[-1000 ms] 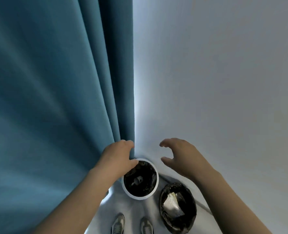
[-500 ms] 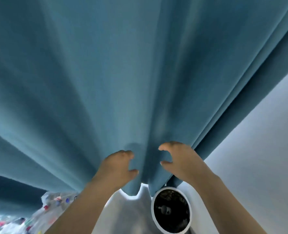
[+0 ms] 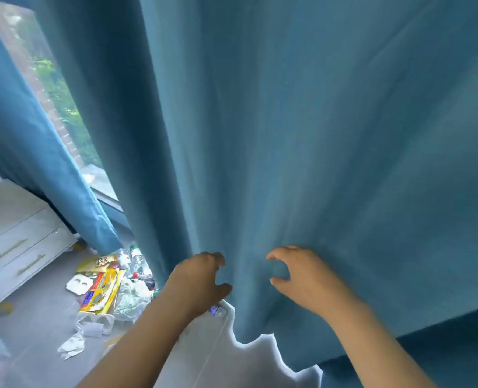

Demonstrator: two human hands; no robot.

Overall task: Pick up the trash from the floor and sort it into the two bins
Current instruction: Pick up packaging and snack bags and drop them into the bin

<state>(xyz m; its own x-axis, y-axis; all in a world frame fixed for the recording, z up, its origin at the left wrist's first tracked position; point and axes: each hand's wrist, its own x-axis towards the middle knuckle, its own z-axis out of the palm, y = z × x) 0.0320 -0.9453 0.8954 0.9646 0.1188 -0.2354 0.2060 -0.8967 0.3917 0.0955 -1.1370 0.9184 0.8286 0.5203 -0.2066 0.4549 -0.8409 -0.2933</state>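
Note:
A heap of trash (image 3: 111, 287) lies on the grey floor at the lower left: a yellow snack wrapper (image 3: 103, 292), clear plastic bottles (image 3: 135, 260), a white blister tray (image 3: 78, 284) and crumpled paper (image 3: 71, 347). My left hand (image 3: 198, 281) hangs in front of me with fingers loosely curled and nothing in it. My right hand (image 3: 302, 275) is beside it, fingers also loosely curled and holding nothing, in front of the blue curtain (image 3: 316, 135). Neither bin is in view.
The blue curtain fills most of the view and hangs to the floor. A window (image 3: 56, 96) shows at the upper left. A white drawer unit (image 3: 16, 239) stands at the left edge. Grey floor (image 3: 36, 326) lies between it and the trash.
My view has swung left: the two bins have slid out of sight and the trash heap, window and drawers have come in. Both hands have kept their loose pose.

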